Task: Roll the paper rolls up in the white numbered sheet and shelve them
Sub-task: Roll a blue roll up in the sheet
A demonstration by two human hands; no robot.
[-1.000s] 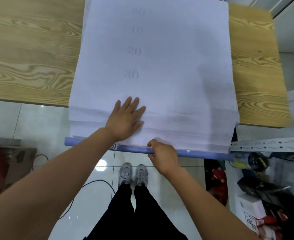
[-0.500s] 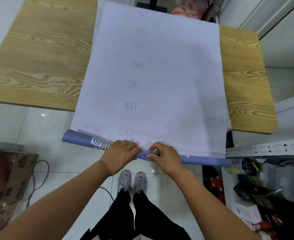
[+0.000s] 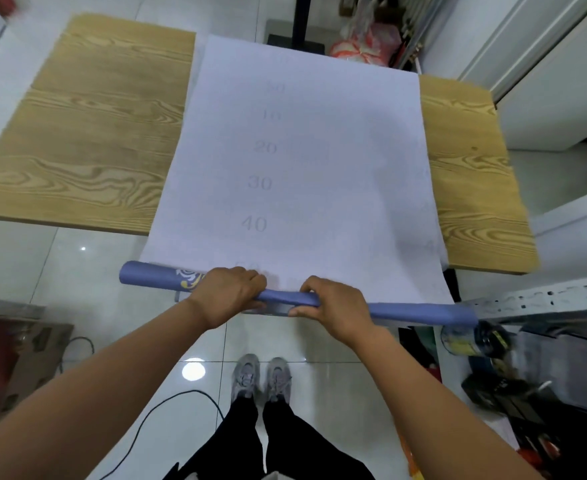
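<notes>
Paper roll (image 3: 420, 311), blue with a white-and-gold swirl near its left end, is what I see lying crosswise at the near end of the white numbered sheet (image 3: 319, 161). It sits out past the near edge of the wooden table (image 3: 94, 133), held above the tiled floor (image 3: 60, 271). Its left end juts beyond the sheet's left edge. The sheet covers the middle of the table, running over both its far and near edges, with faint numbers down its centre reading 10 to 40 toward me. Just right of the swirl my feed shows the left hand (image 3: 229, 292) on top of the roll, knuckles up, its fingers pressed together and curled over the roll's far side. Close beside it, the right hand (image 3: 333, 306) grips the roll too, fingers wrapped over the top and thumb tucked against the near side. A short bare stretch of roll shows between the two hands. Further right, the roll's right end reaches a perforated metal shelf rail (image 3: 527, 299), just above a blurred jar (image 3: 472, 337).
</notes>
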